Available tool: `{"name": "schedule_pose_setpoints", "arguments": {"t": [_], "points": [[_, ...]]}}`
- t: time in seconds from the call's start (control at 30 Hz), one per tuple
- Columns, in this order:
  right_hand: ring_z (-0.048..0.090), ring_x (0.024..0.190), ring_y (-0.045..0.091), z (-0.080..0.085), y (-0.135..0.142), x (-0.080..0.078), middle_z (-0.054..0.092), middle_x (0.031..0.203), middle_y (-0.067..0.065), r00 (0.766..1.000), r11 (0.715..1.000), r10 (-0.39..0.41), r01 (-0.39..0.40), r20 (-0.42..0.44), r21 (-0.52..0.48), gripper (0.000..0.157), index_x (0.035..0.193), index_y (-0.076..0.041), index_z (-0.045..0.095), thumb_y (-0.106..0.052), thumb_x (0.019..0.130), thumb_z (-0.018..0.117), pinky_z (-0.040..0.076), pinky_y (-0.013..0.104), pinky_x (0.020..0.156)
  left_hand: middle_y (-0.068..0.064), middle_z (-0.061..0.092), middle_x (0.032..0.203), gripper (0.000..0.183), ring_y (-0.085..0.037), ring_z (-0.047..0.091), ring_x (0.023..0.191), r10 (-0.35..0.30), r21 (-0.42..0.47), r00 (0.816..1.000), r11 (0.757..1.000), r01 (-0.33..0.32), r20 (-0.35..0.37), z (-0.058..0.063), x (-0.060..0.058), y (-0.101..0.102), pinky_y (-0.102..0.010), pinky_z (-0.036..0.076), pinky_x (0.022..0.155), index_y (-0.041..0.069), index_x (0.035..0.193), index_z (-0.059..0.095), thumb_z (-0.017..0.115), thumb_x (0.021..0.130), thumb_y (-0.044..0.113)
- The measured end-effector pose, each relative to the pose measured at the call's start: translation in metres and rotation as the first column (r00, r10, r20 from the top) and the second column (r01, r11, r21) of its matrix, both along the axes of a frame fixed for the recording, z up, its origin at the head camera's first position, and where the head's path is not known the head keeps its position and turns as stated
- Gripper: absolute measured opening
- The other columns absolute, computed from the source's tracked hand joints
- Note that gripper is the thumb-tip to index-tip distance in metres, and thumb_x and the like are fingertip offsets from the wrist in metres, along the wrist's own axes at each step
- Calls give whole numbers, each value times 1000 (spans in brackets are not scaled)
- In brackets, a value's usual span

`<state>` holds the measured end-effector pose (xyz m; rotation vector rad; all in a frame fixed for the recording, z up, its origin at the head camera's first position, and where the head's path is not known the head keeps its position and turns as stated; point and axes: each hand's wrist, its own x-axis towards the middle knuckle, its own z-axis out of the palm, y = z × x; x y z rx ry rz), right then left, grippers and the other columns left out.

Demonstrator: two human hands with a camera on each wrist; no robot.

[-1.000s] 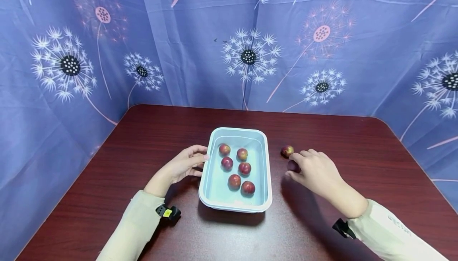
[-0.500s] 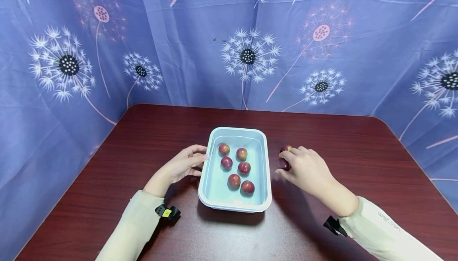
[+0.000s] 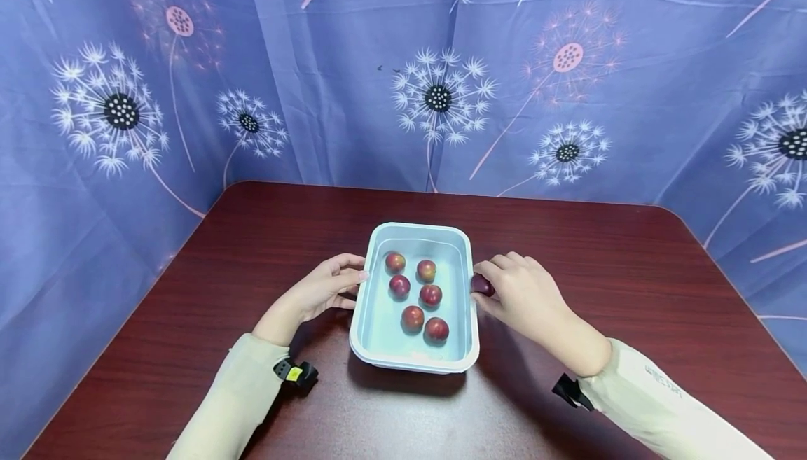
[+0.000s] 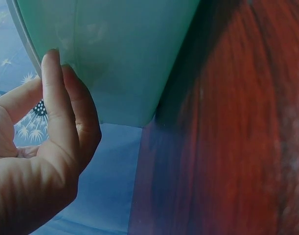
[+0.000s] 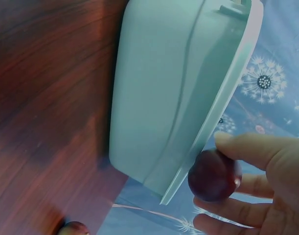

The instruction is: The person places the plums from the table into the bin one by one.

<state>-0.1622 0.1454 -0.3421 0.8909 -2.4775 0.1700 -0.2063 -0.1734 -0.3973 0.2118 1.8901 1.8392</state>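
Note:
A pale blue plastic tub (image 3: 361, 320) stands mid-table with several red plums inside, among them a yellowish-red plum (image 3: 426, 271). My left hand (image 3: 330, 285) holds the tub's left rim, thumb at the lip and fingers against the outer wall. At the right rim, my right hand (image 3: 520, 292) pinches a dark red plum (image 5: 214, 175) between thumb and fingers. The held plum is level with the lip, just outside the tub. Another plum (image 5: 74, 228) lies on the table in the right wrist view; the right hand hides it in the head view.
The dark red wooden table (image 3: 284, 222) has rounded far corners. A blue curtain (image 3: 340, 96) with dandelion prints hangs behind it and along the sides. Black straps with small devices sit at both wrists.
My right hand has moved left with the plum, from beside the loose plum to the tub's right rim. My left hand and the tub have stayed put.

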Motion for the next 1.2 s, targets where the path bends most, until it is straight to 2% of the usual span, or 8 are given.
{"name": "schedule_pose_setpoints", "arguments": {"t": [0.2,0.43,0.6,1.03,1.2], "points": [[50,64,19,2,-6,0,60,71,0,1000,1000,5,-5,7,11,29,89,-8,67,-20,67,83,42,32,55,-11,62,107,46,-13,65,84,1,1,1000,1000,-1,-3,1,0,-1,-31,57,72,-3,134,37,53,96,16],[47,63,17,4,-18,1,53,66,-3,999,999,39,-39,26,14,28,87,-9,66,-22,68,83,40,31,55,-10,62,107,46,-12,65,83,5,1,1000,1000,-5,-1,1,0,-1,-30,57,72,-3,135,37,53,96,16],[49,64,17,6,-26,1,54,67,-3,999,999,37,-38,36,23,28,88,-10,65,-24,70,82,39,32,54,-11,62,108,46,-12,65,83,7,2,1000,1000,-7,-1,1,0,-1,-31,57,73,-3,135,37,53,96,16],[53,67,20,-1,-47,0,57,70,-2,996,995,76,-79,49,65,31,88,-12,65,-35,72,80,45,33,59,-11,62,108,46,-12,65,83,3,12,1000,1000,-3,2,2,1,0,-31,58,72,-4,135,37,54,95,15],[51,67,18,-4,-56,1,59,73,-2,993,990,112,-116,48,79,33,88,-12,66,-37,72,80,44,31,60,-13,61,109,46,-12,65,84,-2,14,1000,1000,2,1,1,1,0,-31,58,72,-4,134,38,54,96,16]]}}
